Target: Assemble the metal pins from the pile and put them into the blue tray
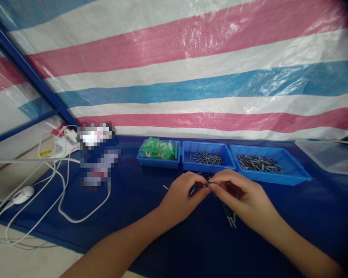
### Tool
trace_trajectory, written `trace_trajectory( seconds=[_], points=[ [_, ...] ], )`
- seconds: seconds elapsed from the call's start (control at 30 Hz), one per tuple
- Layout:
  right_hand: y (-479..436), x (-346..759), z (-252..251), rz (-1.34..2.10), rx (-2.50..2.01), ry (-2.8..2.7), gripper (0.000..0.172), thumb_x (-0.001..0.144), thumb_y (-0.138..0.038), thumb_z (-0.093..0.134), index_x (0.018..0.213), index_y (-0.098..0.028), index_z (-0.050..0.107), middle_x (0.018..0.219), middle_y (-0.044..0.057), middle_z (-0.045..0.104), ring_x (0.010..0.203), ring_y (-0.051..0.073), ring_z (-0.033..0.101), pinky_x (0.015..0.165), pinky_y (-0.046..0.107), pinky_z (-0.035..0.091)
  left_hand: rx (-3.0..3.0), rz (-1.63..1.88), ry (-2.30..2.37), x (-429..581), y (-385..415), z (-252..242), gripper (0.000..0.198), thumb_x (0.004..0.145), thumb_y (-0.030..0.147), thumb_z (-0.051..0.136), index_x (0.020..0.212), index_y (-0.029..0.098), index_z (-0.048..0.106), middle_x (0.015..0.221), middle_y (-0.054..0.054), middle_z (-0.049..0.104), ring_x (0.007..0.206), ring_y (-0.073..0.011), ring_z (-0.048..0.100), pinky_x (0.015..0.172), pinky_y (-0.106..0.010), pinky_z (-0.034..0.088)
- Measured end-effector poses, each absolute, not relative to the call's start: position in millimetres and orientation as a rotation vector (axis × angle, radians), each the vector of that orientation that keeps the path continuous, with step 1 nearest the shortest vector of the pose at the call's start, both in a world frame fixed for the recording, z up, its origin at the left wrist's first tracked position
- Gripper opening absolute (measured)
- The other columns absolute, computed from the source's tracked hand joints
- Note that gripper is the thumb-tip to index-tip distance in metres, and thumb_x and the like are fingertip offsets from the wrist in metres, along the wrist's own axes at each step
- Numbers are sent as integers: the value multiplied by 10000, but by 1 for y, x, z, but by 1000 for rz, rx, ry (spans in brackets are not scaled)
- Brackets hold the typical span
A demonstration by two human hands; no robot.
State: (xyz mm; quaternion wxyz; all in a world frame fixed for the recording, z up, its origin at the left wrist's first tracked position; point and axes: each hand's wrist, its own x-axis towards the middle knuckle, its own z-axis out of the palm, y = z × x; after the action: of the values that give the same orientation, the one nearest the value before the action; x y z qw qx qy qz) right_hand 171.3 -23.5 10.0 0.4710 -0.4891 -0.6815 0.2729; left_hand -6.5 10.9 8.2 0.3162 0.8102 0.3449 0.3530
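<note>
Head view | left hand (179,197) and right hand (251,199) meet centre frame, both pinching metal pin (209,182) | loose pins (229,220) below on desk (188,247), more in middle bin (205,167), right bin (269,177); likely midway, finished count unclear

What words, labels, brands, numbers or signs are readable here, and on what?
No text can be read.
Yellow label by the white cables: too small and blurred to read.
Two pixelated patches at left: masked, any text unreadable.
Green packets: no legible print.
Left bin, middle bin, right bin: no lettering visible.
</note>
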Motion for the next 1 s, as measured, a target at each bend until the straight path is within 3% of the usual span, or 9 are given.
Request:
trace_trajectory(
  seconds=[0.37,0.47,0.67,0.83,1.0],
  points=[
    [-20,177,11,562,-1176,-1841,76,899,-263,556,884,-235,625,829,27,602,629,124,524,530,271,410,2058,969,924,-11,10,16,165,906,316,572,872,157,604,884,-40,647,839,-149,600,765,-249,442],
    [-18,182,17,506,-1200,-1886,116,908,-280,539,839,-240,623,862,32,620,706,147,571,594,288,436,2073,909,923,-12,10,16,209,908,358,563,961,160,605,939,-53,657,879,-163,608,790,-267,450],
    [-8,233,37,-32,-1520,-1832,165,904,-332,506,812,-229,596,878,66,642,775,209,608,655,341,429,2453,645,921,-14,10,10,338,901,408,569,1187,229,590,1146,-59,647,1102,-229,533,931,-382,395],
    [7,296,18,-433,-1867,-1892,175,877,-370,515,792,-233,584,838,95,640,671,259,615,583,380,415,2656,490,904,-14,9,2,307,911,437,545,1165,289,635,1185,-45,623,1145,-249,474,917,-407,374],
    [15,316,4,-513,-1861,-2132,214,904,-363,460,832,-225,606,726,109,632,627,282,629,614,413,447,2731,426,895,-14,9,-3,222,925,384,540,1066,273,670,1179,-31,621,1148,-244,458,930,-415,345]
  ],
)
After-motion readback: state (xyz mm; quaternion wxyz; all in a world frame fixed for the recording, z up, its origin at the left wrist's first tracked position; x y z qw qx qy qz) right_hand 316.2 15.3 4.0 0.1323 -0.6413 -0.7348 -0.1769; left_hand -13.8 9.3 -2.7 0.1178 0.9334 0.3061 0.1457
